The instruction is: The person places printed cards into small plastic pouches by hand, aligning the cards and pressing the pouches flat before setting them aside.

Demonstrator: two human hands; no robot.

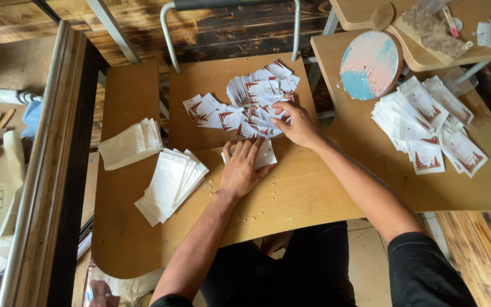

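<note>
Pressing flat with fingers spread, the left hand (240, 167) pins a small white card (266, 154) to the desk (291, 193). Just beyond it, a card in the loose pile (245, 102) is pinched by the right hand (298, 125) at its near edge. The cards are judged light, thin, bendable and slippery, best taken by an edge. Left of the pinned card, clear sleeves (171, 182) are stacked.

Head view. Left hand (240, 167), frame centre: palm down, fingers flat and slightly spread, bare forearm running to lower left. Right hand (296, 124), just above it: fingers curled, pinching downward, forearm extending to lower right, black sleeve at the upper arm.
</note>
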